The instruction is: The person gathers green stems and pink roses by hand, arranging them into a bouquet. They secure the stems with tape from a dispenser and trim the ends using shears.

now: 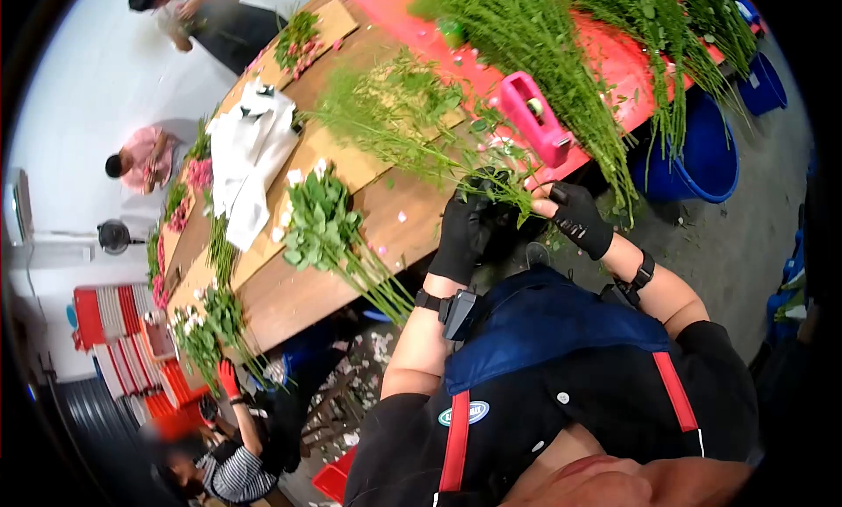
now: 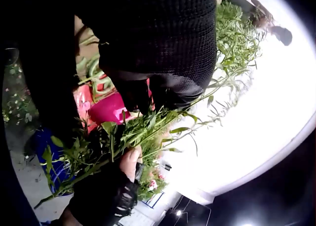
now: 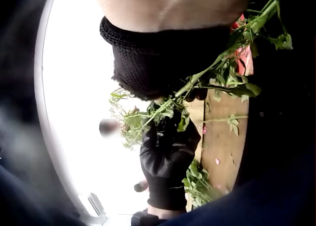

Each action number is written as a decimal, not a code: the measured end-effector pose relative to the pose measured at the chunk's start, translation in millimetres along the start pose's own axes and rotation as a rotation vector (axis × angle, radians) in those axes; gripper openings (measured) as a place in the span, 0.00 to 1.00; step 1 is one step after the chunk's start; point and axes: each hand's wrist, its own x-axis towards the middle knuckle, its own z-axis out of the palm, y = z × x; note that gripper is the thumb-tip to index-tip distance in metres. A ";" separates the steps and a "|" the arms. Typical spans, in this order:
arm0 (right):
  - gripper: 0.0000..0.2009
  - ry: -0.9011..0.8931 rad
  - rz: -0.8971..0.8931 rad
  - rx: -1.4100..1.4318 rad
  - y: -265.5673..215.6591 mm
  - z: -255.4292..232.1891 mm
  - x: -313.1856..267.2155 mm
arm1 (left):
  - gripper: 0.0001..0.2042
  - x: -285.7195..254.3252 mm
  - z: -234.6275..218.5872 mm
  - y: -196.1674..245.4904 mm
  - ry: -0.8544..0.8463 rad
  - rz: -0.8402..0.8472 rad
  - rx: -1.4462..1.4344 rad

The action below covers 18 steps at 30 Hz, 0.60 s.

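A long leafy green stem with a feathery top runs over the table edge between both hands. My left hand, in a black glove, grips it with curled fingers; in the left wrist view that glove fills the top. Bare fingertips of my right hand pinch the same stem a little further down, as the left wrist view also shows at the right hand. In the right wrist view the stem slants past both gloves, its lower end at the upper right. Loose leaves partly hide the fingers.
A pink tape dispenser stands just beyond my hands, near a large pile of greenery on red sheeting. White roses and a white cloth lie leftward. A blue bucket stands below the right edge. Other people work around the table.
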 end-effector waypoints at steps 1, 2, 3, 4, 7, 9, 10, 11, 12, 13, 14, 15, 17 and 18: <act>0.11 0.049 -0.021 -0.013 2.3 12.2 -2.0 | 0.14 -8.3 -11.0 -3.6 0.030 0.029 0.036; 0.10 0.100 -0.040 -0.027 6.2 24.3 -5.5 | 0.16 -19.9 -14.1 -1.3 0.060 0.054 0.071; 0.09 0.158 -0.103 -0.078 13.8 37.2 -9.6 | 0.17 -30.3 -17.7 4.2 -0.046 0.255 0.704; 0.09 0.152 -0.243 -0.218 15.6 44.9 -16.8 | 0.18 -41.0 -20.0 10.5 -0.016 0.531 1.307; 0.10 0.123 -0.486 -0.447 28.6 59.6 -31.0 | 0.15 -37.8 -46.4 -11.5 0.117 0.379 1.052; 0.10 0.163 -0.416 -0.359 32.2 64.2 -33.4 | 0.12 -30.7 -57.9 -29.4 0.252 0.209 0.545; 0.10 0.183 -0.380 -0.314 34.0 66.8 -34.6 | 0.10 -26.3 -61.6 -36.0 0.313 0.100 0.174; 0.08 0.186 -0.325 -0.212 34.3 70.4 -38.0 | 0.07 -25.7 -58.5 -35.6 0.311 0.117 0.112; 0.08 0.186 -0.245 -0.164 33.0 69.8 -40.5 | 0.07 -27.7 -57.0 -34.2 0.346 0.086 0.096; 0.08 0.189 -0.164 -0.116 29.8 66.2 -43.3 | 0.08 -29.2 -54.9 -33.3 0.378 0.054 0.080; 0.08 0.192 -0.084 -0.069 20.7 61.9 -45.9 | 0.09 -30.2 -53.5 -32.4 0.410 0.021 0.065; 0.09 0.185 -0.036 -0.053 1.6 58.4 -49.6 | 0.09 -34.6 -57.0 -30.3 0.366 0.147 0.601; 0.09 0.153 -0.041 -0.098 -20.9 44.2 -64.0 | 0.12 -46.9 -72.0 -23.4 0.214 0.398 1.667; 0.08 0.139 -0.042 -0.120 -30.6 36.5 -72.0 | 0.13 -45.2 -87.5 -26.5 0.235 0.450 1.685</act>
